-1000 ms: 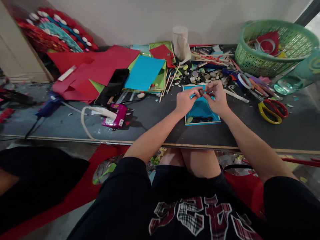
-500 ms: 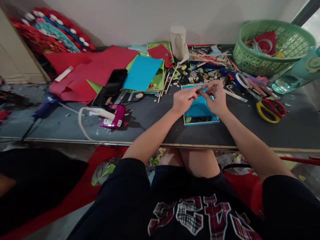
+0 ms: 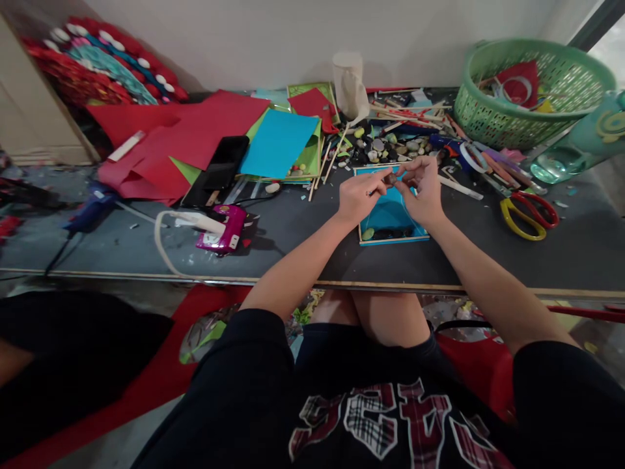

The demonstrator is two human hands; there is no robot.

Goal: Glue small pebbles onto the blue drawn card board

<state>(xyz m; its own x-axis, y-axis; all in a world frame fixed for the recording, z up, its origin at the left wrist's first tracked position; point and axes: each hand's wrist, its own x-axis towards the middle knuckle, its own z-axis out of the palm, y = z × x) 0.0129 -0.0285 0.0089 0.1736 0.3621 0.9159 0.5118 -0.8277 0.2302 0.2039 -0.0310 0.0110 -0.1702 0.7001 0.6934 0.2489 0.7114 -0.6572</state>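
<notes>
head view: left hand [image 3: 359, 197] and right hand [image 3: 422, 194], fingertips clamped on a stone [image 3: 392, 179], blue frame [image 3: 389, 215] beneath them; lower than the fingers, plaid lettering [image 3: 374, 420] on a shirt [image 3: 234, 397], which i can't read.

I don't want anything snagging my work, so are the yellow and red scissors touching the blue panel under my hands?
Apart: in the head view, dark tabletop shows between the blue panel and the scissors, which lie off to its right.

Blue tray [image 3: 390, 212], scissors [image 3: 512, 195] on dark tabletop [image 3: 288, 228].
</notes>
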